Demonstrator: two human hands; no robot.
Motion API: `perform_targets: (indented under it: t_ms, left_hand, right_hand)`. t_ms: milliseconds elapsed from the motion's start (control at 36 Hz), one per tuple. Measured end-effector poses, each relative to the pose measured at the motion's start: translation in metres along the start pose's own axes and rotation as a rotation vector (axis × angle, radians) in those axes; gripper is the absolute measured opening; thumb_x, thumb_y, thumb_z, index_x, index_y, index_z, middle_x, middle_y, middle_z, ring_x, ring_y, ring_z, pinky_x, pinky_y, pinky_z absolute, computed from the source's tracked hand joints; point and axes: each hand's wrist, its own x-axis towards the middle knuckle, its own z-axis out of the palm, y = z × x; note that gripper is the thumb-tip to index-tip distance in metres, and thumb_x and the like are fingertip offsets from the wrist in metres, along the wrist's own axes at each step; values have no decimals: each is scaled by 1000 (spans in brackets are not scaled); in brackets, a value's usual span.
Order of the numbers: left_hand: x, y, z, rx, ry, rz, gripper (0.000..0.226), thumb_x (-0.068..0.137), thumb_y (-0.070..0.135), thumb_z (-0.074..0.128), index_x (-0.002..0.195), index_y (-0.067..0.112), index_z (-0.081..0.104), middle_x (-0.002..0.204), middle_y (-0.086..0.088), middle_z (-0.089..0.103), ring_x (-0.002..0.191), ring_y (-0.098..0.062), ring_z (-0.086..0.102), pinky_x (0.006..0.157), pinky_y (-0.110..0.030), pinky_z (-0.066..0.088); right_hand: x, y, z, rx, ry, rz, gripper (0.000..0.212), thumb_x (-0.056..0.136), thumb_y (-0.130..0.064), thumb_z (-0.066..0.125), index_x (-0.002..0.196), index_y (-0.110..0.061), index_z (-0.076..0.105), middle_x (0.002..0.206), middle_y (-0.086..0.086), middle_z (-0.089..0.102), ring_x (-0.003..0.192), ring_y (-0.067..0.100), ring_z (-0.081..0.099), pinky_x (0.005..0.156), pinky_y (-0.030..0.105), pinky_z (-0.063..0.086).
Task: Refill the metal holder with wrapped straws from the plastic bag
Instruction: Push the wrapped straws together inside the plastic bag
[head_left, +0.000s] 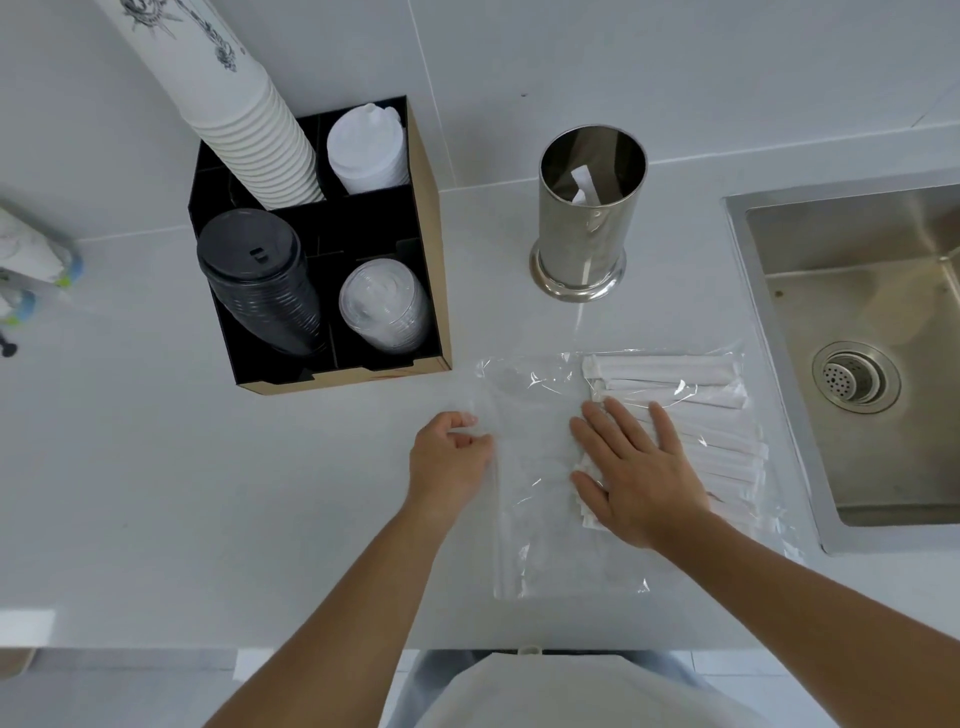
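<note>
A clear plastic bag (530, 493) lies flat on the white counter, with a pile of white wrapped straws (711, 415) inside its right half. My left hand (449, 457) pinches the bag's left edge between its curled fingers. My right hand (636, 467) rests flat and spread on top of the bag, pressing on the straws' left ends. Behind the bag stands the round metal holder (584, 234), upright, with one or two wrapped straws (584, 187) leaning inside it.
A black-and-cardboard organiser (415, 249) at the back left holds stacked paper cups (249, 130), white lids, black lids (260, 280) and clear lids. A steel sink (857, 291) is sunk into the counter at the right. Wrapped items lie at the far left edge.
</note>
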Motion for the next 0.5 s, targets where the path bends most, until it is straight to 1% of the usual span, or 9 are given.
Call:
perform_targets:
  t_ms: [56,83,139,194,250,306,361,444,500]
  left_hand:
    - [3,0,-5,-2,8,1,15,80,10,65,92,20,67,75,-4,69,58,-12,59,54,-22,45]
    - [4,1,-8,-28,10,-10,13,83,7,63,89,17,68,76,-4,69,59,-13,61,55,-22,49]
    - [8,4,-16,-94,26,-53,12,87,4,60,86,12,69,75,-4,68,62,-16,63,64,-28,57]
    - [13,3,-24,-114,58,-82,13,86,2,59,85,10,69,73,-5,66,63,-17,61,72,-34,58]
    - [15,3,-26,-119,79,-84,14,86,3,56,82,12,66,75,-7,65,63,-18,59,71,-37,59]
    - [11,5,-22,-140,83,-90,13,88,6,52,84,15,61,81,-9,64,63,-20,58,61,-34,56]
    - [6,8,-16,-168,76,-83,3,90,14,53,90,15,57,77,-9,64,61,-21,58,56,-30,51]
    - [-4,6,-11,-121,19,-54,22,83,30,66,99,19,55,72,-8,66,54,-16,59,58,-30,53]
    - [-10,0,-11,-34,-25,-29,29,76,34,72,99,26,55,70,-5,64,55,-14,58,63,-32,55]
  right_hand:
    - [0,0,0,1,-6,2,63,94,-50,30,144,-16,46,153,4,41,144,25,33,114,59,17]
    - [0,0,0,-1,-11,4,63,94,-51,29,144,-16,46,154,4,40,144,25,32,114,58,16]
    - [0,1,0,-6,-19,8,63,95,-51,29,145,-17,45,154,3,39,144,24,31,115,58,16]
    - [0,1,1,-10,-20,8,63,95,-52,29,146,-17,43,155,3,37,145,24,30,115,58,15]
    - [0,0,1,-9,-14,9,64,95,-52,29,146,-17,43,155,3,37,145,23,30,115,57,14]
    - [0,0,0,-7,-6,7,64,95,-52,28,145,-17,44,154,3,38,144,24,31,115,57,15]
    - [0,0,0,-4,-1,11,63,94,-51,29,144,-16,45,154,3,40,144,24,32,115,57,15]
    - [0,-1,-1,0,-1,10,63,94,-50,29,143,-16,47,153,4,41,143,24,34,115,58,16]
    - [0,-1,-2,3,0,9,63,94,-50,29,143,-16,47,153,4,42,143,25,34,114,57,15]
